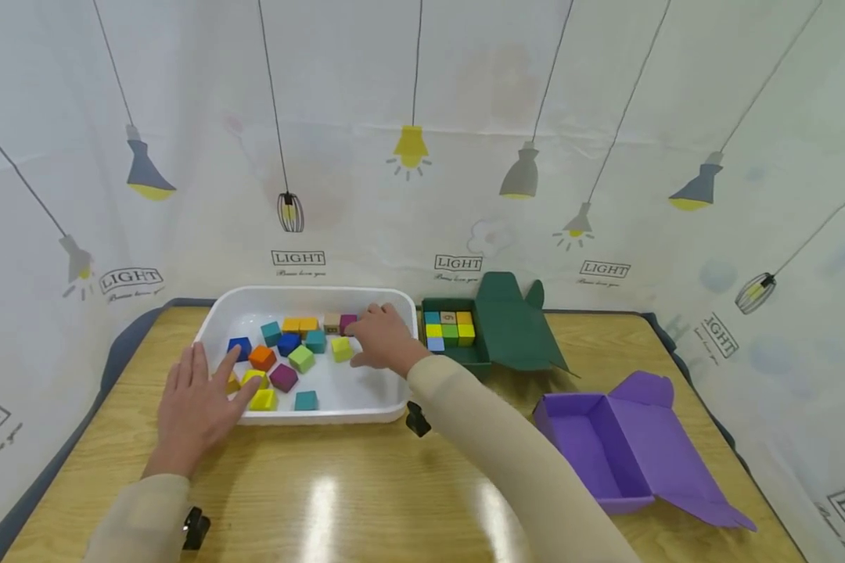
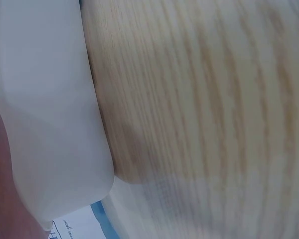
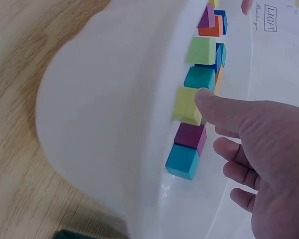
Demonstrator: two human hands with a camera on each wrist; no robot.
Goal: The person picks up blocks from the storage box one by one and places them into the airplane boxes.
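Note:
A white tray (image 1: 366, 399) holds several loose coloured cubes. My left hand (image 1: 200, 399) spreads over its front-left rim, the thumb beside a yellow cube (image 1: 263, 400) and a fingertip near a dark blue cube (image 1: 239, 348). Inside the tray's right part, my right hand (image 1: 380, 336) has its fingers loosely bent. Its fingertips are close to a purple cube (image 1: 348, 323); touching cannot be told. In the right wrist view the thumb overlaps a yellow-green cube (image 3: 186, 105), and a teal cube (image 3: 182, 162) adjoins the purple one; the right hand hides that teal cube in the head view.
Right of the tray, an open green box (image 1: 479, 356) contains several cubes, its lid folded out rightward. An open purple box (image 1: 591, 446) sits nearer on the right. The wooden table (image 1: 366, 485) meets a lamp-printed curtain (image 1: 366, 211) behind.

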